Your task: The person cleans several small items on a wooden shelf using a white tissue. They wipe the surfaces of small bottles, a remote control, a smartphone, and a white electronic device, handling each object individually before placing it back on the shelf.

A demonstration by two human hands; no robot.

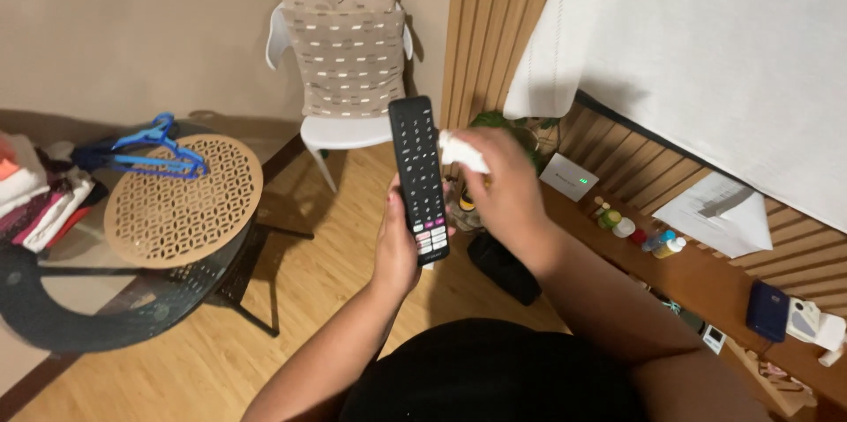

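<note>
Left hand (396, 241) fingers are wrapped around the lower end of a long black button-covered remote control (419, 177), held upright at mid-air. A small white cloth (462, 153), possibly a tissue, is pinched by right hand (499, 184) fingers just beside the remote's right edge. A round perforated tan mat (181, 201) is seen on the glass table (53, 298) at left.

Beyond the hands stood a white chair (340, 126) on wooden floor (212, 360); a slatted wall (490, 25) rose rightward.
</note>
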